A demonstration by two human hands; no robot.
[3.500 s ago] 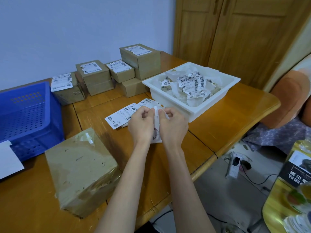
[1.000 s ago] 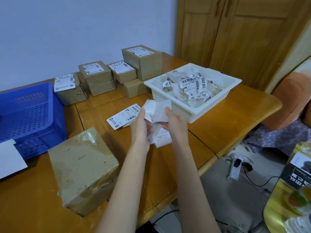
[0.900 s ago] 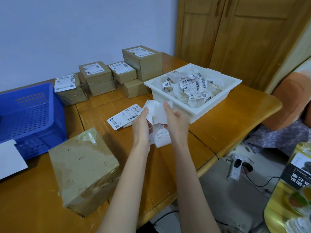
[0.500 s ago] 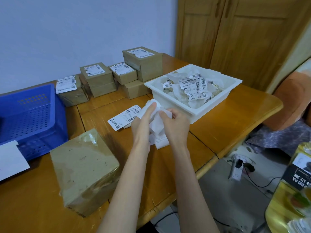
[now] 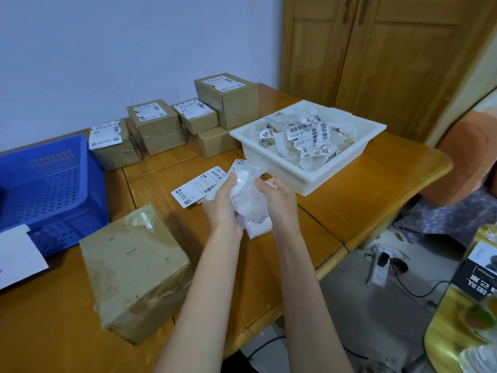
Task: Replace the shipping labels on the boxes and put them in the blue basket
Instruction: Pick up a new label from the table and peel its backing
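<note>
My left hand (image 5: 221,208) and my right hand (image 5: 279,203) both grip a crumpled white label backing sheet (image 5: 250,197) over the middle of the wooden table (image 5: 349,189). A fresh shipping label (image 5: 197,188) lies flat just left of my hands, with more labels partly hidden under them. A tape-wrapped brown box (image 5: 134,270) without a label stands at the near left. The blue basket (image 5: 45,187) sits at the far left. Several labelled boxes (image 5: 157,125) are stacked along the wall.
A white tray (image 5: 317,181) filled with torn labels and backing paper stands right of my hands. A white sheet of paper (image 5: 18,257) overlaps the basket's near corner. The table edge runs close on the right, with a power strip (image 5: 377,267) on the floor below.
The backing sheet was peeled and held up flat between my hands; since then both hands have squeezed it into a crumpled wad. The boxes and the basket have not moved.
</note>
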